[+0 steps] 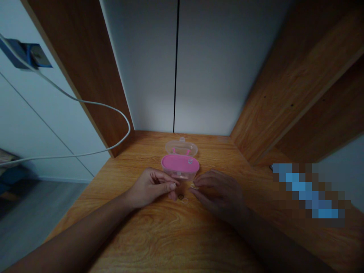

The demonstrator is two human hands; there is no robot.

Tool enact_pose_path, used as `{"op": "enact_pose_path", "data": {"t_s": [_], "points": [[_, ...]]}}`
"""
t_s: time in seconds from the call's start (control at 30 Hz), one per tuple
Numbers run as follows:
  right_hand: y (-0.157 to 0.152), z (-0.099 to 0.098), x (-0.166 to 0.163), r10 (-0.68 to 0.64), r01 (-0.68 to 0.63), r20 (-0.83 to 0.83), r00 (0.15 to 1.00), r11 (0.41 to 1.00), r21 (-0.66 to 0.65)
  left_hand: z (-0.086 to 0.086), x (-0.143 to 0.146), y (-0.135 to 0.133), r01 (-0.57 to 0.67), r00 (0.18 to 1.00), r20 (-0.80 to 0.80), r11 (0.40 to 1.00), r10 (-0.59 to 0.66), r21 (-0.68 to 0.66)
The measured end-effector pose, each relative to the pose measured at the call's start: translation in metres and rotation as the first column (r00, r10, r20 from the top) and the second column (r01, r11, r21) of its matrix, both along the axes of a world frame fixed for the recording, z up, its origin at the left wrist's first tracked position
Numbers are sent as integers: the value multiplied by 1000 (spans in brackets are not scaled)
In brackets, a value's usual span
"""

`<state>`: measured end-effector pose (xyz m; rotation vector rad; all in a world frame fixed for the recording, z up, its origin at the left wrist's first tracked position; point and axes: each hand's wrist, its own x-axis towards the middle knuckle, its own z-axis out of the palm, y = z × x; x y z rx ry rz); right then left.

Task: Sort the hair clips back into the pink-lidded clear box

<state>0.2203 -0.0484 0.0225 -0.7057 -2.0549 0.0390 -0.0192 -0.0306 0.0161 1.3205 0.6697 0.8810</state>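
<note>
My left hand (155, 187) is closed in a pinch, thumb against fingers; a tiny pale spot shows at the thumb tip, too small to name. Between the thumb and fingers of my right hand (220, 193) is a small pale, loop-like thing (194, 186). Both hands are just in front of a clear oval box (182, 175) with a pink inner cover (179, 163). Its clear lid (181, 146) lies open behind it. On the tabletop between the hands are a small dark ring (181, 196) and a thin pale loop (184, 201).
The wooden tabletop (159, 242) runs back to a pale panel (148, 94), with wooden side boards left and right. A white cable (127, 127) hangs in a loop at the left, from a wall socket (40, 55). A pixelated patch covers something blue at the right.
</note>
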Motion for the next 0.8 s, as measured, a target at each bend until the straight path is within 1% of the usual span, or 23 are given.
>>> {"op": "enact_pose_path", "data": {"t_s": [0.1,0.2,0.3,0.4,0.6,0.8], "points": [[1,-2,1,-3,2,-16,1000,1000,-20,0,0,1,1,1000,10,1000,-1,20],[0,-1,1,-13,12,-14,1000,1000,-26,-1,-1,1,15,999,46,1000,-14,-11],[-1,0,1,-17,17,13,1000,1000,-10,-3,-1,1,28,998,66,999,-25,-36],[-3,2,0,-22,22,26,999,1000,9,-4,0,1,33,996,86,999,-31,-32],[-5,5,-1,-13,13,31,999,1000,-5,-8,0,3,-3,991,132,1000,7,-29],[-6,5,-2,20,-19,28,999,1000,-7,-12,0,5,-14,992,127,999,18,-29]]}}
